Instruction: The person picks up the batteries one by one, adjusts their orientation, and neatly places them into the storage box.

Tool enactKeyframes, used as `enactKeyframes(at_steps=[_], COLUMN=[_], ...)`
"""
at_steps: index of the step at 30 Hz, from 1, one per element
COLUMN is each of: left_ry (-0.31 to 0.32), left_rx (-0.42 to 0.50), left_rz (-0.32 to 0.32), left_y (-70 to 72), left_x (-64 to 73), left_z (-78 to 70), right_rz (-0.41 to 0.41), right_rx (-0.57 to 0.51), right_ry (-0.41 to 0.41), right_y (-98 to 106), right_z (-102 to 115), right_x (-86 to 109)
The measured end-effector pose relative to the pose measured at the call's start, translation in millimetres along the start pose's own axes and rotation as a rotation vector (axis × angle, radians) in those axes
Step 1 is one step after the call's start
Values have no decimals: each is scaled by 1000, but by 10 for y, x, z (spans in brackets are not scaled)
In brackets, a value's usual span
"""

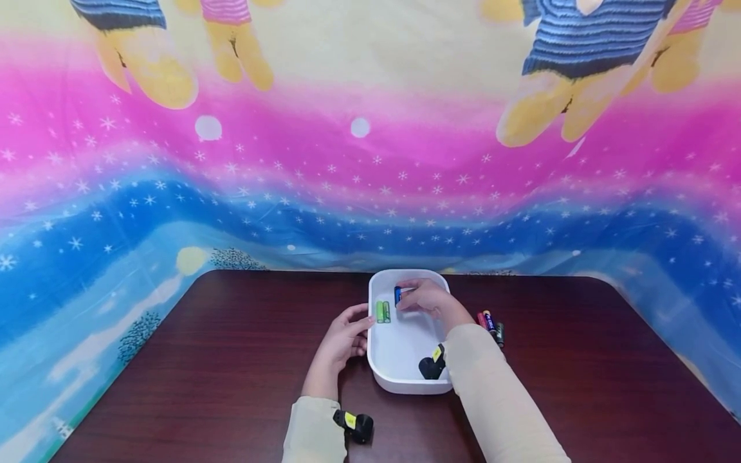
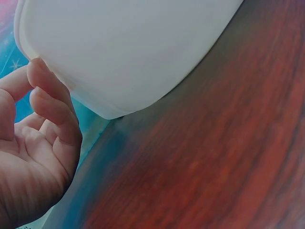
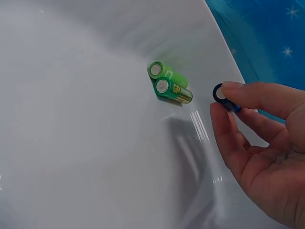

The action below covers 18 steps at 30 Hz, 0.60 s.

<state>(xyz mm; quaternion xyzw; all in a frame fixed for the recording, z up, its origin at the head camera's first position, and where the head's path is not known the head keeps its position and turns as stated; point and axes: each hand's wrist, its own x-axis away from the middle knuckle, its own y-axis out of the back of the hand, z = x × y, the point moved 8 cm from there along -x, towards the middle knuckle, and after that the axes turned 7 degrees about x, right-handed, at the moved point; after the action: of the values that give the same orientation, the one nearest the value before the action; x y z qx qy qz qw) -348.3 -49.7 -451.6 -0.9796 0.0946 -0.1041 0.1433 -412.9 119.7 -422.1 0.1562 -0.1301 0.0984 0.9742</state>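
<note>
A white plastic container [image 1: 405, 357] stands on the table, its long side running away from me. My left hand [image 1: 349, 335] holds its left rim, thumb and fingertips at the edge [image 2: 29, 47]. Over the inside of the container, my right hand [image 1: 427, 297] pinches a blue battery [image 3: 227, 99] between thumb and fingers. The battery's flat end faces the right wrist camera. Two green batteries [image 3: 172, 85] lie side by side inside, against the container's left wall; one is lighter green than the other.
Right of the container, several more batteries [image 1: 490, 323], red, purple and dark green, lie on the dark wooden table [image 1: 231, 360], partly behind my right sleeve [image 1: 498, 392]. A printed cloth [image 1: 324, 193] hangs along the table's back and sides.
</note>
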Motion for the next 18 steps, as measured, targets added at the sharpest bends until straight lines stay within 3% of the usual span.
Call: enactKeyframes(at_steps=[2, 8, 18], left_ry=[-4, -9, -10], left_rx=[-2, -4, -9], left_rz=[2, 6, 14], left_y=[-3, -6, 6], left_x=[-3, -16, -11], left_z=[-1, 2, 8], right_rz=[-12, -32, 13], right_rx=[61, 488, 563], right_ry=[-6, 40, 81], right_y=[2, -13, -104], right_z=[-13, -5, 11], right_x=[-3, 7, 37])
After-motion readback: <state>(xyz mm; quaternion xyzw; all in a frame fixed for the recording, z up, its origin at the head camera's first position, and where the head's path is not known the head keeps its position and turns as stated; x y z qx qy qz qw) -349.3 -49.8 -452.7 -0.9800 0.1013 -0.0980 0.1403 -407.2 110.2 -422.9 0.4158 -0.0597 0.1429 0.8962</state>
